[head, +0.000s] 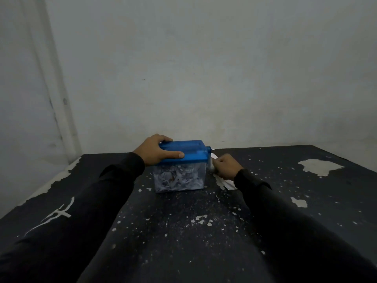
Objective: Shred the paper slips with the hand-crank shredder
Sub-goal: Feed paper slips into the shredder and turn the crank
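The shredder (180, 167) is standing mid-desk (204, 231), well clear of the desk's edges. The left hand (157, 152) is clamping its grip over the shredder's blue lid; the right hand (225, 166) is gripping the crank (210, 160) beside it, over paper slips (226, 183).

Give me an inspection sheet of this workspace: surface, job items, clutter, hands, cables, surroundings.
Surface: black table, paint chipped and peeling in pale patches.
Job's things: shredder with blue lid stands upright; its clear bin holds shredded paper. Paper slips lie on the table to its right.
Clutter: small pale flecks scattered over the tabletop.
Hands: left hand grips the shredder lid; right hand grips the crank at the shredder's right side.
Cables: nothing seen.
Surroundings: plain pale wall behind the table.
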